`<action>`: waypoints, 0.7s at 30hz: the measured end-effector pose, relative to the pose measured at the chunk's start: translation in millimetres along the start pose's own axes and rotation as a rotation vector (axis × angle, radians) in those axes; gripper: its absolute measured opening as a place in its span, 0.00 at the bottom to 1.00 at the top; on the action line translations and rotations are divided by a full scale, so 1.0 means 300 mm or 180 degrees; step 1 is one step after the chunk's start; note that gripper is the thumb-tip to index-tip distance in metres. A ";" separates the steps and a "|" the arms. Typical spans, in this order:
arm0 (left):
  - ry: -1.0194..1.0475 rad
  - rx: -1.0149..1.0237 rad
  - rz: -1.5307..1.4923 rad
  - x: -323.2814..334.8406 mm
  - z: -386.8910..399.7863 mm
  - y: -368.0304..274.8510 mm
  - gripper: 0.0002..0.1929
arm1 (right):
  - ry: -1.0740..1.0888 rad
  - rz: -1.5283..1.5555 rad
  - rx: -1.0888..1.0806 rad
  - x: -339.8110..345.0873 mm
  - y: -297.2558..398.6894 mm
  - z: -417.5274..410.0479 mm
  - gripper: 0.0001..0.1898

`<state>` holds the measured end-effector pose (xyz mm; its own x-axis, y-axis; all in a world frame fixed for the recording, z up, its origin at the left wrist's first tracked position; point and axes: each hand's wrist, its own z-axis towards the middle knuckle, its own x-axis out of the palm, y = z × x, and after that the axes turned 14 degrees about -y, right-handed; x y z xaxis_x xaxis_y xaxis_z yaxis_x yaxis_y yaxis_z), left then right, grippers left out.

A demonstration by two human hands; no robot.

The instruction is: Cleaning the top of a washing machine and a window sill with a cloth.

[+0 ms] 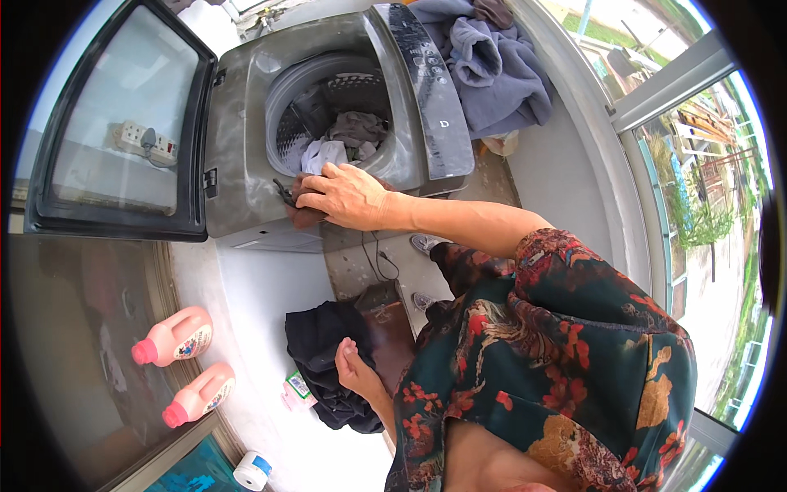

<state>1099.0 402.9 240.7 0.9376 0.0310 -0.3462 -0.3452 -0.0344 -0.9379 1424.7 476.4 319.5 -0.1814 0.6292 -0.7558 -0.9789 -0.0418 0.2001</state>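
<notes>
My right hand [350, 197] reaches over the near rim of a top-loading washing machine [246, 160] and grips a piece of brown cloth [307, 216] with a dark strip at its end. The fingers hide part of that cloth. Inside the perforated drum [344, 89] lie a white cloth [324, 155] and a greyish-brown cloth [358, 127]. My left hand [351, 366] hovers lower down, beside a heap of black clothing [329, 350], its fingers loosely curled with nothing visible in them. The clothing rests partly over a brown surface [390, 332].
The machine's glass lid [132, 117] stands raised, reflecting a power strip. Beyond the control panel [433, 104] lies a grey-blue fleece [501, 92]. Two pink detergent bottles [184, 338], a smaller pink container [297, 393] and a white roll [252, 470] are at left. A cable [381, 264] trails on the floor.
</notes>
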 end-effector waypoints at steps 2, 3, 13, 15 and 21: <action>0.0048 0.0052 0.0023 0.005 -0.003 -0.003 0.15 | -0.0070 -0.0029 0.0015 0.007 0.001 -0.008 0.16; 0.0050 0.0040 0.0005 0.010 -0.007 -0.008 0.14 | -0.0160 -0.0044 0.0046 0.011 0.000 -0.017 0.15; 0.0120 0.0204 -0.0012 0.018 0.005 -0.016 0.11 | -0.0572 0.0256 0.0261 0.024 0.029 -0.012 0.11; 0.0061 0.0317 -0.0092 0.011 0.009 0.011 0.09 | -0.0647 0.0282 0.0270 -0.002 0.036 -0.011 0.14; -0.0399 0.0428 -0.0062 -0.040 -0.036 0.004 0.07 | -0.0060 0.0283 0.0230 -0.084 0.072 -0.026 0.27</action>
<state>1087.8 391.8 244.0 0.9346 0.1550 -0.3201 -0.3373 0.1011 -0.9359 1407.5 453.5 338.1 -0.2648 0.6399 -0.7213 -0.9495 -0.0426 0.3108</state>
